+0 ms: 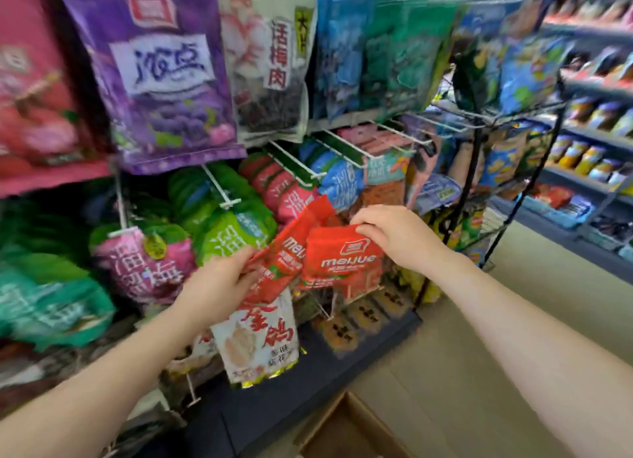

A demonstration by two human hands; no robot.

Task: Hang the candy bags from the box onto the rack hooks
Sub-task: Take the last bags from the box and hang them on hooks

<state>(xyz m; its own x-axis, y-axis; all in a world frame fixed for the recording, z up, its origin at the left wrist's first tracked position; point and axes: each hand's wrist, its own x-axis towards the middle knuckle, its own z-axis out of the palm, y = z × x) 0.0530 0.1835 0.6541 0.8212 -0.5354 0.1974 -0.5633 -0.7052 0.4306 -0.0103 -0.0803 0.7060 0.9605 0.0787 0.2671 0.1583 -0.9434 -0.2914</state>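
- Rack (pixel 346 149) fills the left and centre of the frame; white hooks jut toward the camera, hung with bags; a purple bag (pixel 161 80) hangs at upper left, a white bag (pixel 270 63) just right of it, blue-green bags (pixel 376 53) at upper centre
- Shelves (pixel 589 197) of goods run along the right edge, blurred
- Lower rows hold green bags (pixel 229 217) and a pink bag (pixel 147 265) at centre left; a white bag with red characters (pixel 260 344) hangs at lower centre
- Box (pixel 346 430), brown cardboard, shows at the bottom edge, only its corner in view
- Left hand (pixel 219 286), centre left, grips a tilted red bag (pixel 291 252) by its lower edge, fingers curled round it
- Right hand (pixel 397 235), centre right, pinches the top edge of a second red bag (pixel 342 255) between thumb and fingers; this bag is upright, facing the camera, just beside the first, in front of the rack's middle rows; whether it is on a hook I cannot tell
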